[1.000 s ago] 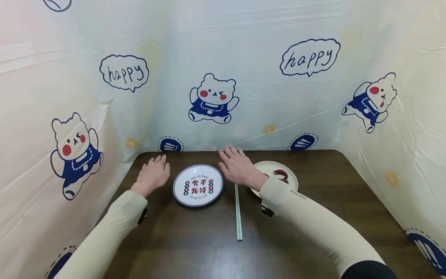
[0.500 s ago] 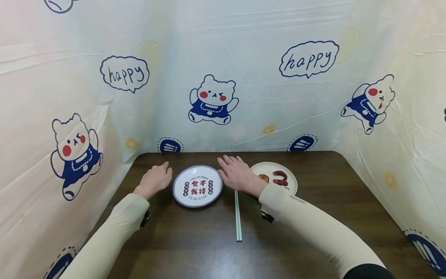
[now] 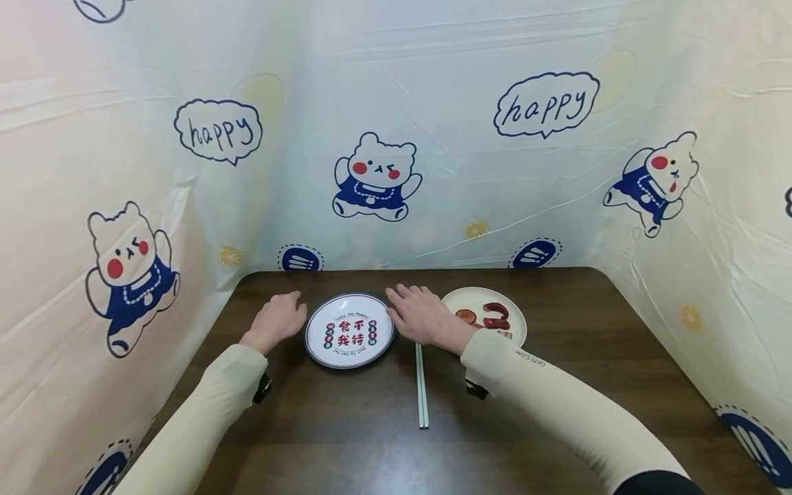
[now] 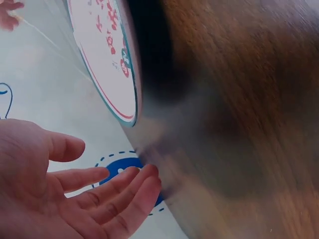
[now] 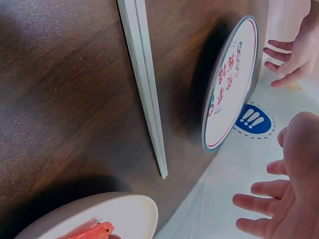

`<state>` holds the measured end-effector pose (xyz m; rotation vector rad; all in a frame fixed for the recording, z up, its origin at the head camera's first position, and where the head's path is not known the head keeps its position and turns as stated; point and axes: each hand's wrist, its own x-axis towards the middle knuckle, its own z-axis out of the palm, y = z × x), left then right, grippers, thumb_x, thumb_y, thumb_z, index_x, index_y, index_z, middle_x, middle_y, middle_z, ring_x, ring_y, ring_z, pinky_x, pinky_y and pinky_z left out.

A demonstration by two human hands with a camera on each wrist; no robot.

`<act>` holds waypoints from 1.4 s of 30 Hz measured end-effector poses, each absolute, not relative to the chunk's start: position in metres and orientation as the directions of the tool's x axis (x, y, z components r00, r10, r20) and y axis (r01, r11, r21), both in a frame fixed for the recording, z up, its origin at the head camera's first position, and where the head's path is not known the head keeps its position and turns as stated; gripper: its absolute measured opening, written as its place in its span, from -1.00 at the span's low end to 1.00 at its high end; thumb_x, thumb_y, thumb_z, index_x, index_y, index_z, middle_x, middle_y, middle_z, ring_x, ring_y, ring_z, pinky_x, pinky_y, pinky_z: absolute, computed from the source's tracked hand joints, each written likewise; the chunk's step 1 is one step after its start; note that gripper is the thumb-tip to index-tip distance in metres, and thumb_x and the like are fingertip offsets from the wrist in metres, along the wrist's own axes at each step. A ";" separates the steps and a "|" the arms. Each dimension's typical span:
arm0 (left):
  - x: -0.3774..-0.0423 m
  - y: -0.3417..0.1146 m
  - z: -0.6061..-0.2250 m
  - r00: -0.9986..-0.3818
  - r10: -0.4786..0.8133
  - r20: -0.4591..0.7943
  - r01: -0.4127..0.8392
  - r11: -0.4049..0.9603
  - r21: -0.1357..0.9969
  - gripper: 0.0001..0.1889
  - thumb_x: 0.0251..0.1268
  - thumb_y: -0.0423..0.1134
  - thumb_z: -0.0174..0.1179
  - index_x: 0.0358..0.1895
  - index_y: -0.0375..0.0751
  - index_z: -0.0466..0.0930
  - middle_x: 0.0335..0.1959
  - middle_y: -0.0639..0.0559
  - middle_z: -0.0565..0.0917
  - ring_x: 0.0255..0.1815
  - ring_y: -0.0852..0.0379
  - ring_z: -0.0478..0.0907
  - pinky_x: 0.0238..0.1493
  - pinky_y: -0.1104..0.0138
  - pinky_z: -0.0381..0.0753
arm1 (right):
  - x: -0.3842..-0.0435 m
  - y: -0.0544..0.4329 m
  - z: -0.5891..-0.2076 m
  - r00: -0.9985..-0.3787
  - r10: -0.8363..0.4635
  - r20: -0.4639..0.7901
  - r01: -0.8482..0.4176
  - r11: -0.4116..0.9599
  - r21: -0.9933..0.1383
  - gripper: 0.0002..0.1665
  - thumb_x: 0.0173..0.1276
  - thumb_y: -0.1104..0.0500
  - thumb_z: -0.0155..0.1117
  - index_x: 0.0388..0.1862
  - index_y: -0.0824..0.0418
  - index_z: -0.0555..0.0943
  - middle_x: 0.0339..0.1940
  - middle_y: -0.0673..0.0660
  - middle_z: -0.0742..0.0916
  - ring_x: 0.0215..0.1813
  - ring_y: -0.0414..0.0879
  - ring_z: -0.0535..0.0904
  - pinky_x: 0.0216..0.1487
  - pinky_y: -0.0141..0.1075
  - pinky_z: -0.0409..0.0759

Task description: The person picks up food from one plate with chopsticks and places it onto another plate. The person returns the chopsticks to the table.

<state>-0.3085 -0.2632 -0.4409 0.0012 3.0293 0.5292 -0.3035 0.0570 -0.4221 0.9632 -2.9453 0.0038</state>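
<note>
My left hand (image 3: 276,322) hovers just left of a white plate (image 3: 349,350) with a dark blue rim and red characters. Its fingers (image 4: 122,199) are relaxed and hold nothing in the left wrist view. Over the far end of a pair of pale green chopsticks (image 3: 422,392) is my right hand (image 3: 427,317), its fingers spread with nothing in them. The chopsticks lie side by side on the table, apart from the fingers in the right wrist view. A cream plate (image 3: 454,300) to the right carries red curved food pieces (image 3: 497,315) and a round brown slice (image 3: 466,316); my right wrist partly covers it.
The dark wooden table (image 3: 334,440) has a printed pale cloth (image 3: 452,192) hung around its back and sides. Table surface lies in front of the plates and to the right of the cream plate.
My left hand has turned and its fingers have drawn in a little. The right hand has lowered slightly toward me, and more of the food on the cream plate shows. Plates and chopsticks stay put.
</note>
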 end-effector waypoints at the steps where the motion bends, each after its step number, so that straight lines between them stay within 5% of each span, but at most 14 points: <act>1: -0.309 -0.263 -0.441 -0.998 0.010 -0.069 -0.014 0.937 0.348 -0.42 0.65 -0.21 -0.08 0.51 -0.61 0.24 0.46 -0.58 0.33 0.41 -0.50 0.39 0.36 -0.33 0.45 | -0.303 0.057 -0.422 -0.804 -0.593 0.038 -0.593 0.805 0.017 -0.29 0.73 -0.17 -0.10 0.67 0.16 0.31 0.58 0.23 0.46 0.53 0.15 0.41 0.57 0.10 0.34; 5: -0.310 -0.264 -0.442 -0.997 0.010 -0.083 -0.023 0.924 0.382 -0.45 0.66 -0.25 -0.09 0.51 -0.57 0.27 0.42 -0.56 0.40 0.33 -0.44 0.49 0.32 -0.28 0.53 | -0.301 0.057 -0.421 -0.796 -0.604 0.040 -0.603 0.797 0.038 -0.31 0.73 -0.16 -0.08 0.65 0.15 0.34 0.49 0.20 0.54 0.43 0.13 0.50 0.48 0.09 0.46; 8: -0.310 -0.266 -0.442 -0.992 0.007 -0.123 -0.047 0.899 0.434 -0.47 0.68 -0.25 -0.08 0.52 -0.52 0.28 0.24 -0.52 0.55 0.00 -0.30 0.67 0.06 -0.08 0.76 | -0.300 0.057 -0.421 -0.791 -0.610 0.052 -0.609 0.792 0.046 -0.33 0.72 -0.16 -0.05 0.62 0.16 0.38 0.42 0.19 0.59 0.35 0.11 0.55 0.38 0.06 0.56; 12: -0.310 -0.269 -0.443 -0.979 -0.009 -0.204 -0.117 0.844 0.523 -0.47 0.70 -0.25 -0.05 0.55 -0.47 0.24 0.18 -0.50 0.55 -0.34 -0.09 0.71 -0.32 0.18 0.80 | -0.298 0.059 -0.421 -0.789 -0.612 0.050 -0.610 0.791 0.050 -0.34 0.71 -0.16 -0.04 0.59 0.15 0.40 0.39 0.19 0.60 0.30 0.10 0.57 0.29 0.01 0.65; 16: -0.310 -0.271 -0.443 -0.967 -0.021 -0.255 -0.170 0.797 0.580 -0.46 0.69 -0.27 -0.02 0.57 -0.45 0.22 0.35 -0.56 0.43 -0.33 -0.08 0.74 -0.35 0.19 0.82 | -0.297 0.060 -0.421 -0.793 -0.608 0.033 -0.607 0.794 0.040 -0.33 0.70 -0.17 -0.01 0.59 0.14 0.41 0.44 0.21 0.57 0.35 0.11 0.55 0.30 0.02 0.65; 28: -0.313 -0.282 -0.443 -0.938 0.011 -0.347 -0.231 0.726 0.648 -0.44 0.66 -0.33 0.02 0.59 -0.42 0.19 0.39 -0.57 0.37 -0.26 -0.11 0.77 -0.34 0.17 0.84 | -0.289 0.069 -0.425 -0.744 -0.666 0.040 -0.666 0.746 0.027 -0.43 0.61 -0.04 0.22 0.49 0.14 0.52 0.34 0.19 0.65 0.23 0.09 0.62 0.20 0.00 0.71; 35: -0.312 -0.286 -0.439 -0.920 0.087 -0.383 -0.244 0.639 0.729 -0.45 0.66 -0.36 0.00 0.59 -0.44 0.18 0.30 -0.54 0.44 -0.16 -0.17 0.76 -0.20 0.11 0.85 | -0.280 0.078 -0.431 -0.699 -0.713 0.055 -0.714 0.700 0.001 -0.50 0.56 0.09 0.30 0.41 0.19 0.60 0.28 0.19 0.68 0.22 0.09 0.63 0.15 -0.01 0.74; 42: -0.315 -0.288 -0.444 -0.898 0.104 -0.427 -0.287 0.596 0.750 -0.45 0.65 -0.35 0.05 0.56 -0.47 0.21 0.21 -0.49 0.52 -0.26 -0.10 0.78 -0.23 0.11 0.86 | -0.272 0.086 -0.436 -0.636 -0.769 0.065 -0.770 0.637 -0.006 -0.53 0.51 0.17 0.32 0.35 0.19 0.65 0.21 0.19 0.71 0.19 0.06 0.66 0.17 -0.06 0.74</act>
